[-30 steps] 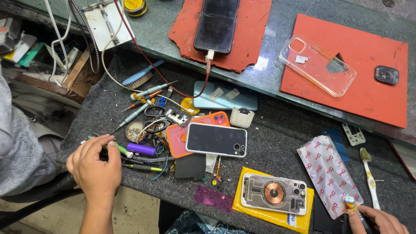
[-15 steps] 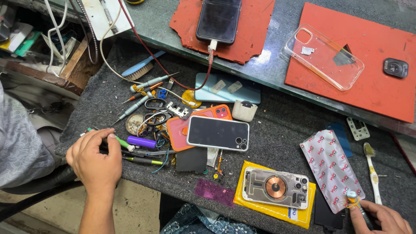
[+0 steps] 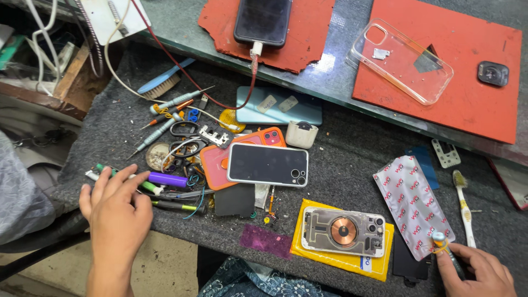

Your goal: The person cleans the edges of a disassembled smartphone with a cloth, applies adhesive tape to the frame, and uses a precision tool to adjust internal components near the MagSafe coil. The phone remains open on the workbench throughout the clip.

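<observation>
On the grey felt-covered counter point(image 3: 352, 165), near its front left edge, my left hand point(image 3: 116, 212) lies palm down with the fingers spread over a litter of small tools; its grip is wide and holds nothing. The fingertips touch a green-handled tool point(image 3: 118, 175) and lie just beside a purple pen-like tool point(image 3: 168, 179) and a dark-shafted screwdriver point(image 3: 179, 206). Just beyond them are a pair of scissors point(image 3: 184, 137), more small screwdrivers point(image 3: 165, 113) and a blue-handled brush point(image 3: 162, 82).

At the front right corner, my right hand point(image 3: 477, 272) has its grip narrow around a slim tool with a green-blue top and an orange band point(image 3: 440, 242), thumb and fingers pinched on its shaft, the top standing just over the near corner of a white pouch with a red pattern point(image 3: 412, 206). A toothbrush point(image 3: 463, 206) lies just to the right of that pouch.

Between my hands, a phone lying face down with a dark back point(image 3: 268, 164) rests on an orange phone case point(image 3: 217, 162). Nearer to me, an opened phone frame with a copper coil ring point(image 3: 344, 232) sits on a yellow packet point(image 3: 344, 258), well apart from both hands. A light blue phone back point(image 3: 279, 104) lies farther back.

On the raised glass shelf point(image 3: 335, 71) behind, a phone on a charging cable point(image 3: 263, 21) rests on a torn red mat point(image 3: 308, 33), and a clear phone case point(image 3: 400, 60) lies on a second red mat point(image 3: 467, 93).
</observation>
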